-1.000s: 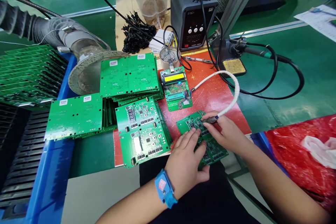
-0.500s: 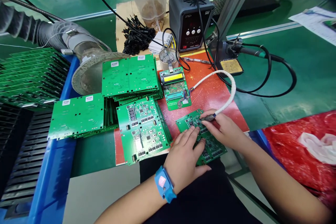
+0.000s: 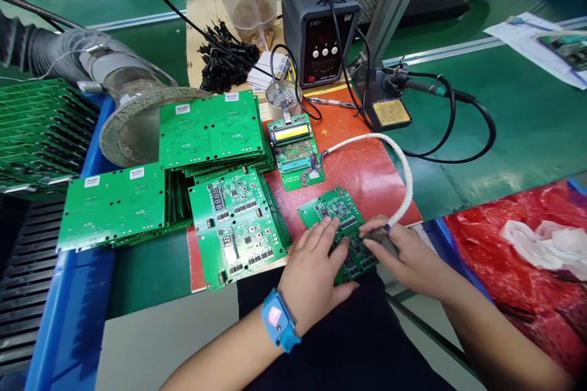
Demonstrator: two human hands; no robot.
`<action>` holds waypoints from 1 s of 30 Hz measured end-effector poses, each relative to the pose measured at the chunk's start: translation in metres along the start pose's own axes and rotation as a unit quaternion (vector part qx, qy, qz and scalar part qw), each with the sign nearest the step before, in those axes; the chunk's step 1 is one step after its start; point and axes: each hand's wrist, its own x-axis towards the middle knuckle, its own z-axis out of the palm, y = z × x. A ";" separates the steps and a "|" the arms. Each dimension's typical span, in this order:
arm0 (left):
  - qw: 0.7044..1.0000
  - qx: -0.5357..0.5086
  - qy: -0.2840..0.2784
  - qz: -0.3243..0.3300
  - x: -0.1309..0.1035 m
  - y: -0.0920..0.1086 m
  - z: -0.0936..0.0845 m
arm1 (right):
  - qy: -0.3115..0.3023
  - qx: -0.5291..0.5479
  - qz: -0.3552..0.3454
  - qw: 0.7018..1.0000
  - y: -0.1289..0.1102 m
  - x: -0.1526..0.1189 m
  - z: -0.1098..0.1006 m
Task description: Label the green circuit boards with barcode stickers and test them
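Observation:
A green circuit board point(image 3: 351, 203) lies at the table's front edge, with two display sections. My left hand point(image 3: 314, 263), with a blue wrist strap point(image 3: 279, 319), rests spread on the board's left part and covers some of it. My right hand point(image 3: 397, 250) pinches a small dark probe point(image 3: 378, 234) at the end of a white sleeved cable point(image 3: 406, 174), over the board's lower right section. The probe's tip is hard to make out. That cable runs to a programmer board point(image 3: 298, 149) with a yellow screen, lying on the red mat.
Stacks of green boards point(image 3: 208, 134) stand left of the programmer, near a fume duct point(image 3: 132, 122). Behind are a soldering station point(image 3: 316, 30), black parts point(image 3: 227, 58) and an iron in its stand point(image 3: 389, 113). A bin with red plastic point(image 3: 481, 226) is at the right.
My right hand has moved the probe down from the board's upper section to its lower one. My left hand stays on the board. The whole view has shifted slightly.

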 end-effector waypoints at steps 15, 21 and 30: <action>1.000 -0.004 -0.010 -0.014 0.000 0.001 0.001 | -0.028 -0.010 -0.062 0.998 0.003 0.004 0.001; 1.000 -0.004 -0.009 -0.015 0.001 0.001 0.000 | 0.026 -0.018 -0.095 0.995 0.010 0.004 0.010; 1.000 -0.007 -0.014 -0.018 0.001 0.000 0.000 | -0.006 -0.033 -0.068 0.997 0.004 0.004 0.003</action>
